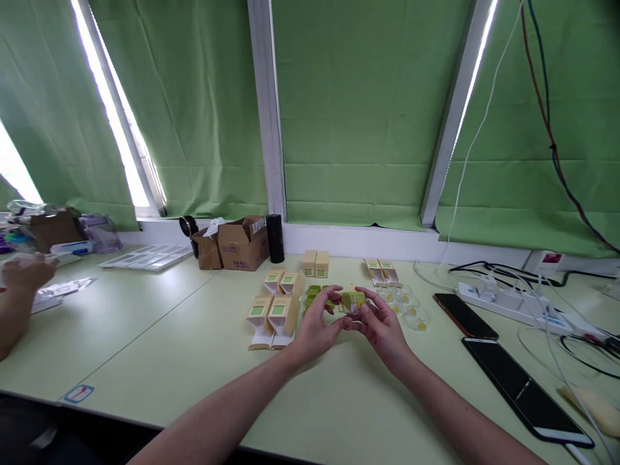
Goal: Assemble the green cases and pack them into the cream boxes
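Both my hands meet over the pale green table around a small green item in a clear shell. My left hand pinches it from the left with curled fingers, and my right hand grips it from the right. Just behind the hands lie several small green pieces. To the left stand several open tan cartons with green labels. To the right lie clear shells with yellow dots.
Two closed tan cartons and two flat ones sit farther back. Brown cardboard boxes and a black cylinder stand by the window ledge. Two phones and a power strip with cables lie right. Another person's hand works at far left.
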The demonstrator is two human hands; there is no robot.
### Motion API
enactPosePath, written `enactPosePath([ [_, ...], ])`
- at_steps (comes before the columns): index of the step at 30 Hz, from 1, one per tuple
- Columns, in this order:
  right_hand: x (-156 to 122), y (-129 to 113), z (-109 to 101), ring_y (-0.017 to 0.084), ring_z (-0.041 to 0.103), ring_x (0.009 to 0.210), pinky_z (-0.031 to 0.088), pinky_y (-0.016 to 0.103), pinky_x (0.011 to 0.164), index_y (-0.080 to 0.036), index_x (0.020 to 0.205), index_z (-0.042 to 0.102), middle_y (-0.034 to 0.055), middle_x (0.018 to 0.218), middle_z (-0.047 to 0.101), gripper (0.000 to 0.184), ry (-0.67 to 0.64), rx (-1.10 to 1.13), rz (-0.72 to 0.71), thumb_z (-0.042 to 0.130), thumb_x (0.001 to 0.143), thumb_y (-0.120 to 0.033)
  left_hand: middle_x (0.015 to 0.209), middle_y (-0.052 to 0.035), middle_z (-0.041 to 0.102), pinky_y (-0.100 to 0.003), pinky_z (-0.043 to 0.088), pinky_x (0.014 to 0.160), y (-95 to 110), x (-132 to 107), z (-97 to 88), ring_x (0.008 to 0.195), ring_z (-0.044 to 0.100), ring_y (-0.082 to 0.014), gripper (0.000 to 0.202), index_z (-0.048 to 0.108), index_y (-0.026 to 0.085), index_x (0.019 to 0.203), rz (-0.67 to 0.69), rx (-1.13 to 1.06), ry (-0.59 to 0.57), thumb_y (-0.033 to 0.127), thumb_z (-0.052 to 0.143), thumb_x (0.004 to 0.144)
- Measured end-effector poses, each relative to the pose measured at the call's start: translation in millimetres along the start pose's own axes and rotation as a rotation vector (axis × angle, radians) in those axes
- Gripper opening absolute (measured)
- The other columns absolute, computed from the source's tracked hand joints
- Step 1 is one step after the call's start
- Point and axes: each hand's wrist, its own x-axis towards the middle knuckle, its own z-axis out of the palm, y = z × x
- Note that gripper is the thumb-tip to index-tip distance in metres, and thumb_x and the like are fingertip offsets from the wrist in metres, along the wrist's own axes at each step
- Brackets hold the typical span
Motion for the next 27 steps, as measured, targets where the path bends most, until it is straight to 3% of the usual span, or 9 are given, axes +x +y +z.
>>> enactPosePath([
  [5,3.3,3.3,-7.1,0.025,0.081,0.083,0.065,0.04,0.075,-0.026,0.124,0.067,0.0069,0.105,0.082,0.048,0.005,0.197,0.089,0.087,0.084,-0.043,0.116,-0.0087,0.069,-0.038,0.052,0.092,6.2,0.2,-0.1,0.111,0.065,-0.0232,0.047,0.052,0.024,0.137,0.023,-0.053,-0.03,0.022,0.07,0.093],
  [10,5.3,7.5,-14.1,0.025,0.081,0.08,0.065,0.041,0.076,-0.023,0.113,0.069,0.0084,0.101,0.083,0.039,-0.005,0.24,0.139,0.087,0.084,-0.042,0.114,-0.0097,0.069,-0.038,0.053,0.09,7.2,0.1,0.4,0.108,0.067,-0.0231,0.04,0.052,0.023,0.135,0.031,-0.088,-0.039,0.022,0.064,0.097],
  [14,4.6,7.9,-15.3,0.026,0.081,0.084,0.066,0.043,0.076,-0.024,0.114,0.068,0.008,0.103,0.083,0.036,-0.007,0.24,0.146,0.085,0.087,-0.041,0.113,-0.0101,0.069,-0.038,0.054,0.091,6.1,-0.2,1.1,0.107,0.068,-0.0228,0.036,0.053,0.022,0.134,0.006,-0.109,-0.026,0.025,0.063,0.099],
  [19,3.7,3.9,-12.3,0.028,0.081,0.09,0.066,0.046,0.079,-0.027,0.122,0.066,0.0065,0.107,0.082,0.045,0.025,0.216,0.125,0.086,0.085,-0.043,0.115,-0.0099,0.069,-0.038,0.054,0.094,3.0,0.2,1.4,0.108,0.067,-0.0221,0.035,0.053,0.022,0.133,-0.023,-0.134,-0.014,0.028,0.063,0.1],
  [27,1.6,0.4,-7.4,0.023,0.076,0.086,0.063,0.04,0.076,-0.031,0.123,0.065,0.0026,0.101,0.078,0.05,0.08,0.109,0.064,0.089,0.081,-0.045,0.12,-0.0115,0.068,-0.041,0.054,0.099,-1.7,2.9,-0.6,0.119,0.065,-0.0242,0.037,0.052,0.023,0.135,-0.085,-0.158,-0.031,0.035,0.063,0.102],
])
